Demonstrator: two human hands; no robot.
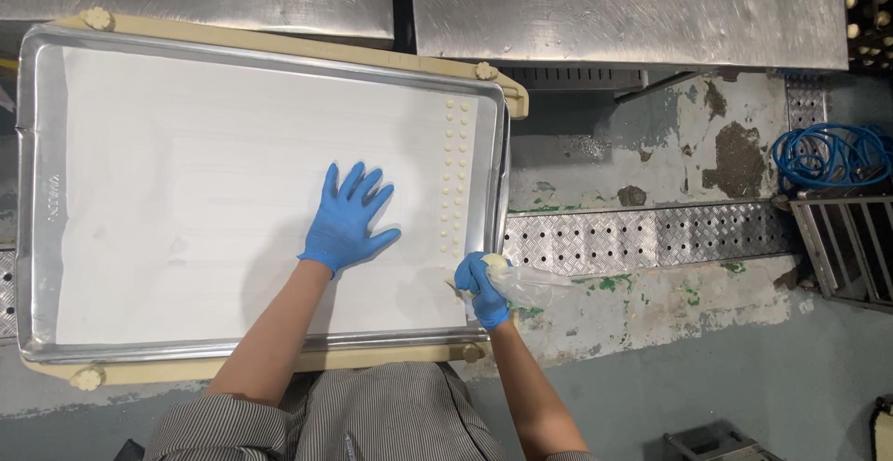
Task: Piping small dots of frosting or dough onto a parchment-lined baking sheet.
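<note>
On the white paper sheet (233, 191) that lines the metal tray (33, 191), my left hand (349, 219) lies flat, palm down, in a blue glove. Its fingers are spread wide and point toward 12 o'clock; they hold nothing and press the paper only.

My right hand (484, 289), also gloved in blue, sits at 4 o'clock from the left hand, near the tray's lower right corner. Its fingers are closed tight around a clear piping bag (526, 282). The bag carries a pale cream filling, and its loose tail trails toward 3 o'clock, out past the tray's rim and over the floor. I cannot tell whether the bag's tip touches the paper; the hand hides it.

At 12 o'clock from the right hand, two columns of small pale dots (455, 182) run along the right edge of the paper, from near the top edge down to just above the hand. The remaining paper, toward 9 o'clock, is bare.

The tray rests on a beige frame (279, 45) with round knobs at its corners. At 12 o'clock from the tray stands a steel counter (623, 5). At 3 o'clock, a perforated drain grate (651, 236) crosses the worn floor, and a coiled blue hose (828, 156) lies beyond it.
</note>
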